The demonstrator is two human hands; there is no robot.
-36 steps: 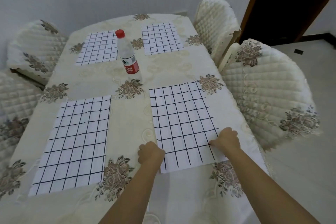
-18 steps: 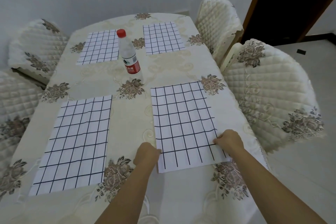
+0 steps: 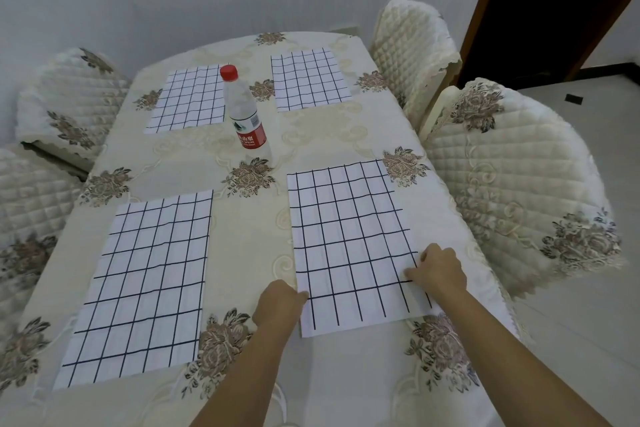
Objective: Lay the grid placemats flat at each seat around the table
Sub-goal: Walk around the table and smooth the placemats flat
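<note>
One finished placemat (image 3: 138, 288) lies left of the grip. The last placemat (image 3: 349, 243), flat between the hands, is pinched at its side edges by left hand (image 3: 280, 302) and right hand (image 3: 440, 270). Final squaring is judged underway; a clean release is called for.

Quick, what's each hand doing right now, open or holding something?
Left hand: fingers curled, pinching the left edge of the near right mat.
Right hand: fingers curled, gripping the same mat's right edge.

Left chair (image 3: 24, 204) cut by edge, bottle label (image 3: 250, 135) unreadable
</note>
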